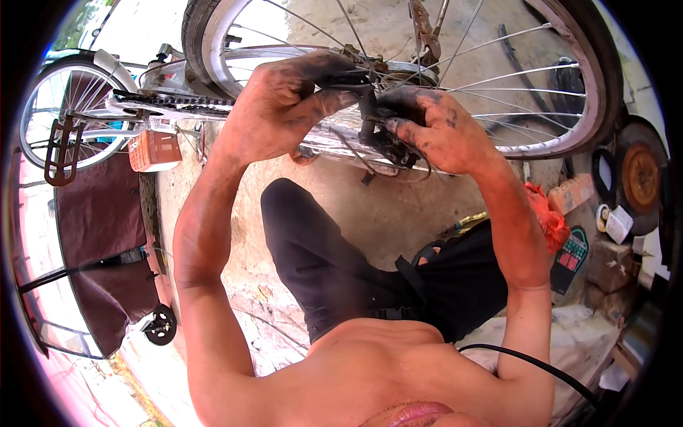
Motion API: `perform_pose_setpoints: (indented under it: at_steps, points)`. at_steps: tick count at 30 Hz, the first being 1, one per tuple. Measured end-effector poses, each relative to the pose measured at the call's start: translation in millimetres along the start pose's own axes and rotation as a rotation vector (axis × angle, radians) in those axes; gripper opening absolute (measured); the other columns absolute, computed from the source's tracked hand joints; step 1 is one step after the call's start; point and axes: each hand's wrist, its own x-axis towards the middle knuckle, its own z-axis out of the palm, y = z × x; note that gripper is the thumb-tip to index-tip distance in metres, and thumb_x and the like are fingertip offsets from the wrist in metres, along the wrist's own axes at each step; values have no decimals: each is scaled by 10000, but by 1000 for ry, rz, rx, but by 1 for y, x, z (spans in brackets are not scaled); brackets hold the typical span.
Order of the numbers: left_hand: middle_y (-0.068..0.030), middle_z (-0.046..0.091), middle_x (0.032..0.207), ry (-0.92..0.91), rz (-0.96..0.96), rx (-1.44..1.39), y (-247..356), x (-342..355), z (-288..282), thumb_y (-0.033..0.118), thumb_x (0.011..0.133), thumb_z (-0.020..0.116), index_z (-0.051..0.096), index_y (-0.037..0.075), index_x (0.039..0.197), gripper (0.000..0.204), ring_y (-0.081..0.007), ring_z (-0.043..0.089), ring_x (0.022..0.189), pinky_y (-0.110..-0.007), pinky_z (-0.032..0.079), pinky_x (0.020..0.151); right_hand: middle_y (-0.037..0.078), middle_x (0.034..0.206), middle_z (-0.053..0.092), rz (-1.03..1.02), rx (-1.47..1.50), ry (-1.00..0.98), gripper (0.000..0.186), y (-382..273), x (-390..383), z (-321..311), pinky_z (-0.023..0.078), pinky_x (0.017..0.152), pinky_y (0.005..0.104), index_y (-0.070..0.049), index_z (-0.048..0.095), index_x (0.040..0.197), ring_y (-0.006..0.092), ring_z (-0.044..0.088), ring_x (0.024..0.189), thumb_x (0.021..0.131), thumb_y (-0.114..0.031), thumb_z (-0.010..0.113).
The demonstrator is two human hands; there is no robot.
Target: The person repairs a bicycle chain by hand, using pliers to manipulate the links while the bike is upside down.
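Both hands, dark with grime, meet in front of a spoked bicycle wheel (530, 147). Between them is a black jointed bicycle part (368, 117), shaped something like a derailleur. My left hand (274, 107) grips its upper end between thumb and curled fingers. My right hand (437, 128) pinches its right side, thumb and fingers closed on it. The part's lower end hangs below my fingers, beside a thin curved cable (427, 171). My hands partly hide the part and the wheel's hub area behind it. Left of my left hand, a chain (192, 102) runs along the bicycle.
A pedal (62, 153) and another wheel (35, 114) are at the far left, near an orange perforated block (155, 148). At right lie a red plastic bag (548, 217), a brick (571, 192) and a small rusty-rimmed wheel (639, 171). My knees (284, 199) are below the hands.
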Motion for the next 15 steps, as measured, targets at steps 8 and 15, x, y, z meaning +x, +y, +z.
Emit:
perform_pose_setpoints:
  at_steps: [8,15]
  points:
    - [-37,694,1015,-4,31,28,-3,1,0,82,945,687,651,-32,1192,274,-83,606,923,-247,517,800,191,1025,653,159,-80,-219,273,-3,7,-4,473,893,462,-22,665,1127,379,596,987,961,-223,581]
    - [-41,681,1049,-26,127,65,5,4,1,51,953,667,652,-24,1194,252,-97,605,941,-263,516,829,161,1134,640,-185,-185,-94,293,4,2,-4,445,977,446,-35,651,1179,358,575,1084,973,-220,554]
